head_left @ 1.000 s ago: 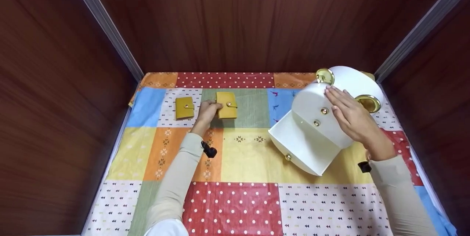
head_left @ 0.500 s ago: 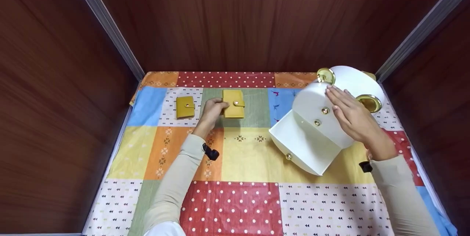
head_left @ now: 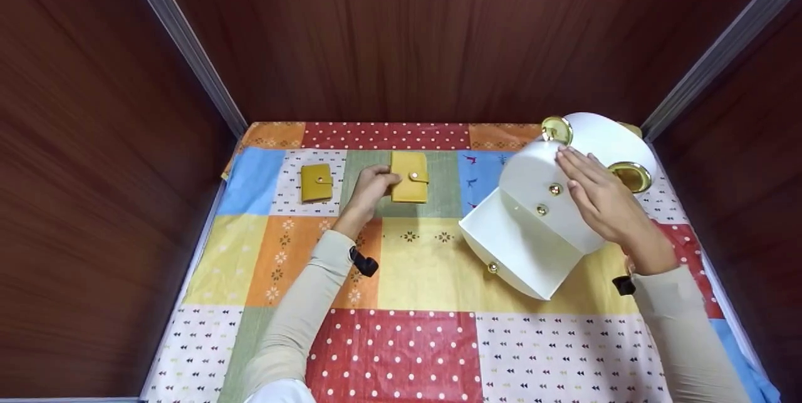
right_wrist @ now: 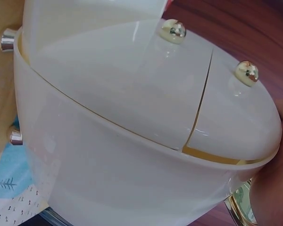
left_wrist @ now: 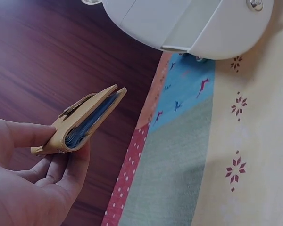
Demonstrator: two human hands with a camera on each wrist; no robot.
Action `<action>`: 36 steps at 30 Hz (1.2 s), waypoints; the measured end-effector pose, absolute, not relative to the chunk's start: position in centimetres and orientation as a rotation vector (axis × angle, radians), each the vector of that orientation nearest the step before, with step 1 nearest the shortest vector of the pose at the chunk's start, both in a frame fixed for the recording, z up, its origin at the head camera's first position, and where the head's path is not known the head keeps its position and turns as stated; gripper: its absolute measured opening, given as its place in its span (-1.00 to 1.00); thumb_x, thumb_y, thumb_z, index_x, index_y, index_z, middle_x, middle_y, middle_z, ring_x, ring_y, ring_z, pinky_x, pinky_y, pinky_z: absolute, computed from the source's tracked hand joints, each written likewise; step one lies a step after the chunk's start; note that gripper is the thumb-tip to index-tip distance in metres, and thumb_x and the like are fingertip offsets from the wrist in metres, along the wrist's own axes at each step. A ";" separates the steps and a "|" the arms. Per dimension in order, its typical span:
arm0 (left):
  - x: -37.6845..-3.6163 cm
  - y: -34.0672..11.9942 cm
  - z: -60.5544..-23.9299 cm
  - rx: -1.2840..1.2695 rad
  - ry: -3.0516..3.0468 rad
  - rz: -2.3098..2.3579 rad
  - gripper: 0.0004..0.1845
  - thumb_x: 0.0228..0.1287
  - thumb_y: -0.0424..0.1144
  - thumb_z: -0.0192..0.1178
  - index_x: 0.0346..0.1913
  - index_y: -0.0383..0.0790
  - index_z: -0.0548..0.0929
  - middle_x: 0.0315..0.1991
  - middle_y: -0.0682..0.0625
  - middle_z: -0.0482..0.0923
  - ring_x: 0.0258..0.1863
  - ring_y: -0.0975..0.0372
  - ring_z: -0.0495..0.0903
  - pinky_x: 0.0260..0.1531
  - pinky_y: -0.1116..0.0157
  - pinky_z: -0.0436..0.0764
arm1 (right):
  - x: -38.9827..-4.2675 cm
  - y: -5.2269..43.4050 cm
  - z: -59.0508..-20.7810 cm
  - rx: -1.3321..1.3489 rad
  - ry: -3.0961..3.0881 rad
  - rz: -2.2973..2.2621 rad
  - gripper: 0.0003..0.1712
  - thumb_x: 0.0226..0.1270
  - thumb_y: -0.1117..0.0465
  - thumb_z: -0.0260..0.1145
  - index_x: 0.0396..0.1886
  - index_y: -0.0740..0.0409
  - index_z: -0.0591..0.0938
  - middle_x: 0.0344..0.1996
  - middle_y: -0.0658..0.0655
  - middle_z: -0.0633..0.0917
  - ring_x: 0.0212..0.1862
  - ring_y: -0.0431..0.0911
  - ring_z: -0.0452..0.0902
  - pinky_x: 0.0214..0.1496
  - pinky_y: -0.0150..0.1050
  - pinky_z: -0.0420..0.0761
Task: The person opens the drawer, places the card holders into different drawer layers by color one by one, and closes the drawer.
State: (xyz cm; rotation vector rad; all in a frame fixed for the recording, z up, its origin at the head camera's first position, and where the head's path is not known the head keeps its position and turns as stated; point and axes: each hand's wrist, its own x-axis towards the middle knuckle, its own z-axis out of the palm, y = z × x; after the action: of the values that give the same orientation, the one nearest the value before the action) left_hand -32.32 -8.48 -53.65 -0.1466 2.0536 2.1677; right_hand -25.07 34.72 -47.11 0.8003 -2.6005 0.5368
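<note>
a yellow wallet is held while a white box is steadied

the larger yellow wallet (head_left: 410, 176) is pinched at its near-left edge by the left hand (head_left: 371, 187), thumb on one face and curled fingers (left_wrist: 61, 172) under the other; it is held left of the white box (head_left: 532, 227), over the patchwork cloth (head_left: 426, 265). a smaller yellow wallet (head_left: 315, 183) is seen lying well left of the box. the right hand (head_left: 598, 196) is laid flat on the box's raised lid, fingers straight and close together, near two gold knobs (head_left: 554, 189)
</note>
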 end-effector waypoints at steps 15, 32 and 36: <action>-31.6 -6.9 -52.5 -0.059 1.972 2.203 -0.68 0.36 -0.46 0.24 0.11 -0.58 0.62 -0.26 -0.05 0.65 -0.33 0.26 0.66 -0.25 0.38 0.71 | -25.2 34.7 -47.2 0.804 -2.587 0.538 -0.42 0.64 0.34 0.09 0.59 0.20 0.41 0.57 0.24 0.44 0.60 0.23 0.33 0.77 -0.13 0.02; -30.9 -5.2 -52.0 -0.002 1.916 2.193 -0.64 0.37 -0.45 0.25 0.17 -0.57 0.60 -0.16 -0.11 0.68 -0.28 0.24 0.70 -0.19 0.37 0.73 | -25.3 34.8 -47.2 0.805 -2.597 0.534 -0.44 0.68 0.29 0.06 0.60 0.20 0.40 0.58 0.26 0.43 0.63 0.18 0.29 0.77 -0.18 -0.01; -30.7 -4.7 -52.0 0.036 1.904 2.184 -0.67 0.37 -0.45 0.24 0.14 -0.57 0.62 -0.19 -0.09 0.68 -0.28 0.25 0.70 -0.17 0.36 0.73 | -25.2 34.8 -47.3 0.796 -2.601 0.540 -0.42 0.66 0.32 0.07 0.60 0.19 0.40 0.59 0.24 0.42 0.61 0.23 0.30 0.78 -0.14 0.00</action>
State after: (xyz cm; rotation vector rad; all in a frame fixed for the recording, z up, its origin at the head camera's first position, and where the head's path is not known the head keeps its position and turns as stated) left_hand -30.69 -4.75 -52.04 0.0357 1.9038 2.1838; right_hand -25.23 34.75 -47.29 0.7956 -2.6015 0.5404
